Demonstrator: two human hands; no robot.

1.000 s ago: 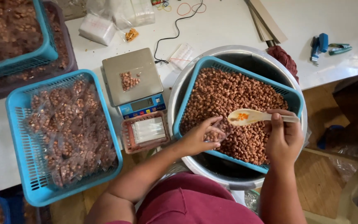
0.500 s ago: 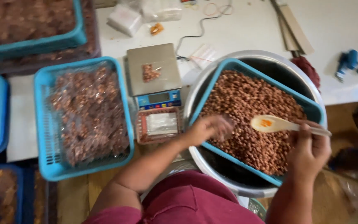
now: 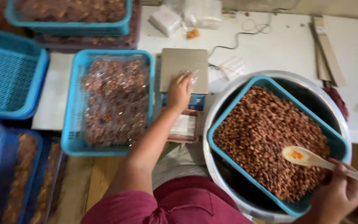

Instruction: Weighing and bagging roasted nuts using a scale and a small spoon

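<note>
We see blue baskets of bagged nuts (image 3: 114,99) on white desk (image 3: 286,49) | left hand (image 3: 180,90) fingers together, resting on scale (image 3: 184,68) | nut tray (image 3: 270,137) in basin | right hand (image 3: 336,197) clamped on wooden spoon (image 3: 311,158)

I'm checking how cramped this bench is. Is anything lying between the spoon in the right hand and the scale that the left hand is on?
Nothing stands in the way. The spoon in the right hand lies over the nuts; the scale under the left hand sits past the tray's rim.
</note>
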